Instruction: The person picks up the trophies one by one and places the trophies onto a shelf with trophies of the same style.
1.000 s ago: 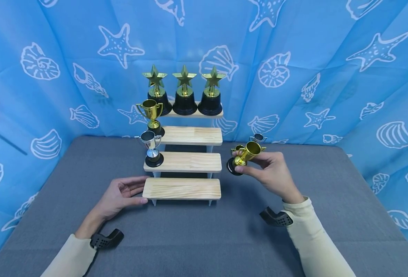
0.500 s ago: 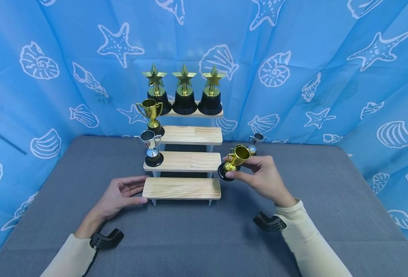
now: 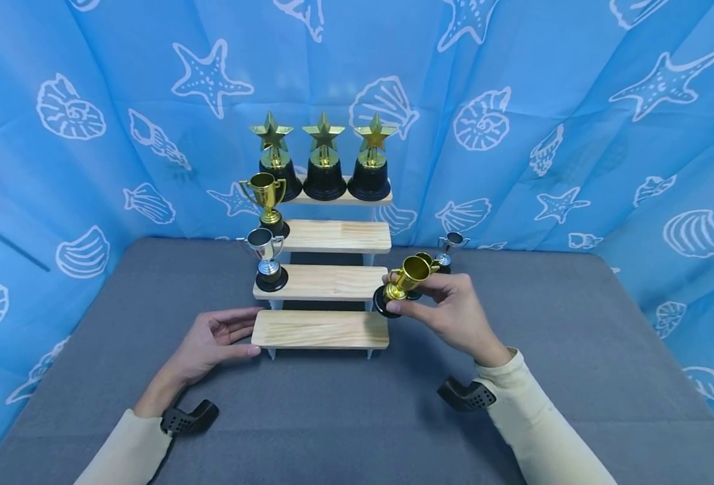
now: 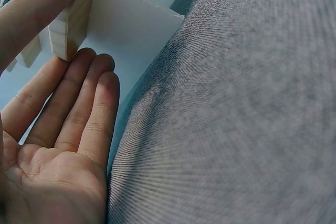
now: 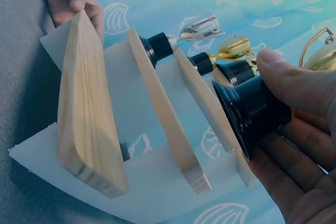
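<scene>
In the head view, my right hand [image 3: 454, 313] pinches a small gold trophy cup [image 3: 414, 269] by its black base [image 5: 257, 111], thumb in front and fingers behind. The cup leans to the right, and its base overlaps the right end of a stepped wooden display stand [image 3: 320, 330]. My left hand [image 3: 208, 343] holds the left end of the lowest shelf between thumb and fingers; in the left wrist view its fingertips [image 4: 107, 80] meet the board's edge. A silver trophy cup [image 3: 266, 249] and a gold trophy cup [image 3: 266, 195] stand at the left of the middle shelves.
Three star trophies [image 3: 324, 158] line the top shelf. Behind my right hand, another gold cup [image 3: 425, 257] is mostly hidden, with a silver cup [image 3: 454, 241] farther back on the grey tabletop [image 3: 333, 417]. A blue shell-patterned curtain [image 3: 514, 60] hangs behind.
My right hand has carried the gold trophy cup left and slightly toward me, to the stand's right end. The left hand has stayed on the lowest shelf.
</scene>
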